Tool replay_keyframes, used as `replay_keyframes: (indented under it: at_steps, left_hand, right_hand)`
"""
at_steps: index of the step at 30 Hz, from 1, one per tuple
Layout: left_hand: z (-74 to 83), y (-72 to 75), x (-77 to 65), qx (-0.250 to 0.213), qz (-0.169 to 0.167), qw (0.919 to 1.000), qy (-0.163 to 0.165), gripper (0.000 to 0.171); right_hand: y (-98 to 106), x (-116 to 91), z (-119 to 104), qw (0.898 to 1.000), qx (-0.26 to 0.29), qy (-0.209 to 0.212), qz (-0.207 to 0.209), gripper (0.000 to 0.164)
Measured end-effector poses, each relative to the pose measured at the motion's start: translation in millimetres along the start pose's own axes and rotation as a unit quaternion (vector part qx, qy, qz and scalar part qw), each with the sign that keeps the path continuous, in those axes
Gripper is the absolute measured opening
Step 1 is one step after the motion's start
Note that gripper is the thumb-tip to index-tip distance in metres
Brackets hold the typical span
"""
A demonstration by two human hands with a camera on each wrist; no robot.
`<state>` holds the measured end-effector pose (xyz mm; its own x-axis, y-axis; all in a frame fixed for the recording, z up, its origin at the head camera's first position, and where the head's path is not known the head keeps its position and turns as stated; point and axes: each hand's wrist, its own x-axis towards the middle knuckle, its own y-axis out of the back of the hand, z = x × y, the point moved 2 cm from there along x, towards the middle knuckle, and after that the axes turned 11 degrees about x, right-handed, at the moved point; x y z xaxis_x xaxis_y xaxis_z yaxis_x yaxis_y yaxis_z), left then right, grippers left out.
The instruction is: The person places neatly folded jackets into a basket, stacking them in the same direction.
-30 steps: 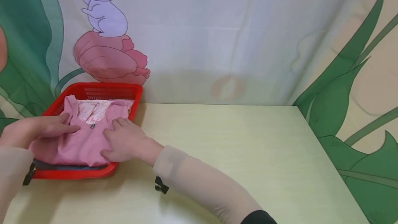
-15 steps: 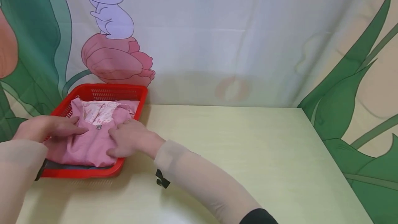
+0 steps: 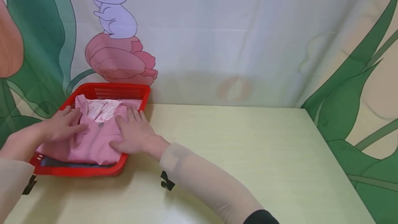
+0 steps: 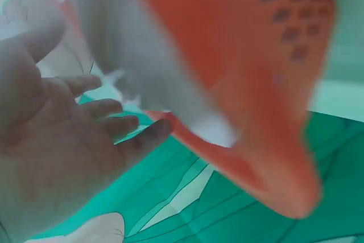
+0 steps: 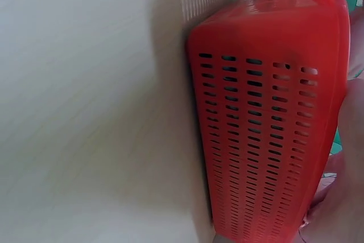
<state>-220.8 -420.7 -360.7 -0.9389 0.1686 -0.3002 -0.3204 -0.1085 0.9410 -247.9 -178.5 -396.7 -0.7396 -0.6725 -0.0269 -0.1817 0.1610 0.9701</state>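
Observation:
A pink zip-up garment (image 3: 96,144) with a white patterned lining lies folded in a red plastic basket (image 3: 77,171) at the table's left in the head view. Dark blue cloth (image 3: 62,162) shows beneath its near edge. My left hand (image 3: 60,126) rests on the garment's left side with straight fingers; in the left wrist view the same hand (image 4: 74,123) has its fingers extended beside the basket rim. On the right side of the garment my right hand (image 3: 135,132) lies flat, fingers spread toward the rim. The right wrist view mostly shows the basket's slotted side (image 5: 256,123).
A pale table (image 3: 236,158) extends to the right of the basket. Behind it hangs a printed curtain (image 3: 199,44) with a cartoon animal and flowers, and large green leaves (image 3: 339,113) appear at the right.
The right-hand fingers have straightened and spread over the garment. The left hand has shifted slightly on the cloth. The head view has drifted, so the basket appears further right.

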Motion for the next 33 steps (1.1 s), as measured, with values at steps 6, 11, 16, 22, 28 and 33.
replay_keyframes:
  at_steps: [6, 11, 16, 22, 28, 33]
  left_hand:
    - [22.7, -20.9, -12.3, 0.012, 0.027, 0.9996, -0.003, 0.102]
    - [25.1, -40.3, -11.7, 0.005, 0.034, 0.9994, 0.001, 0.105]
    - [24.8, -49.8, -4.0, 0.019, 0.045, 0.9988, -0.001, 0.104]
    - [31.1, -58.0, 4.3, 0.008, 0.044, 0.9987, -0.025, 0.105]
    - [36.3, -61.9, 14.9, -0.012, 0.035, 0.9986, -0.038, 0.103]
    - [36.4, -58.5, 19.9, -0.006, 0.026, 0.9989, -0.038, 0.102]
  right_hand:
    - [3.5, 5.0, 2.7, 0.999, -0.041, -0.016, -0.028, 0.093]
    - [4.1, 6.3, -0.8, 0.995, -0.077, -0.011, -0.065, 0.093]
    - [6.7, 4.9, 2.7, 0.992, -0.097, -0.013, -0.084, 0.093]
    - [8.3, -1.6, 11.2, 0.988, -0.102, -0.008, -0.111, 0.091]
    - [10.7, -4.3, 21.1, 0.987, -0.103, -0.012, -0.120, 0.086]
    - [7.0, -0.3, 27.1, 0.991, -0.087, -0.011, -0.102, 0.084]
